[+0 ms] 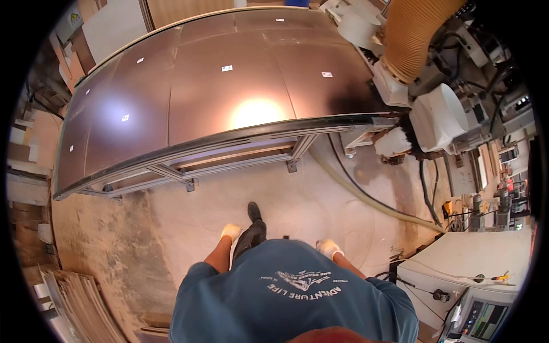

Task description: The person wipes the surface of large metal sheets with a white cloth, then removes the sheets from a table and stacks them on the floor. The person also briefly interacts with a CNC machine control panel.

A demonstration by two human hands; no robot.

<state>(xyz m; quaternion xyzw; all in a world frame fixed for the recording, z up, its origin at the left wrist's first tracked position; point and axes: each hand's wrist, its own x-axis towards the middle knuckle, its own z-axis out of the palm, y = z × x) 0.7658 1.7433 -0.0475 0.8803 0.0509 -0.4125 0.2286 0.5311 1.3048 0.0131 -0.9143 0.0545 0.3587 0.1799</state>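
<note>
My left hand (pixel 231 231) hangs beside my thigh in a pale work glove. On the other side, my right hand (pixel 329 248), gloved too, hangs low next to my shirt. Neither hand touches anything that I can see, and the fingers are too small and turned away to make out. Ahead of me stands a long metal-framed table (pixel 189 150). Large glossy brown panels (pixel 229 97) with small white labels (pixel 227 68) lie side by side on it. One dark shoe (pixel 254 211) shows on the floor in front of me.
At the table's right end is a machine with a thick ribbed tan hose (pixel 414 34) and white duct parts (pixel 439 117). A long hose (pixel 366 200) runs across the floor. A screen (pixel 486 320) and white cabinet (pixel 474 257) stand right; stacked boards (pixel 83 300) lean lower left.
</note>
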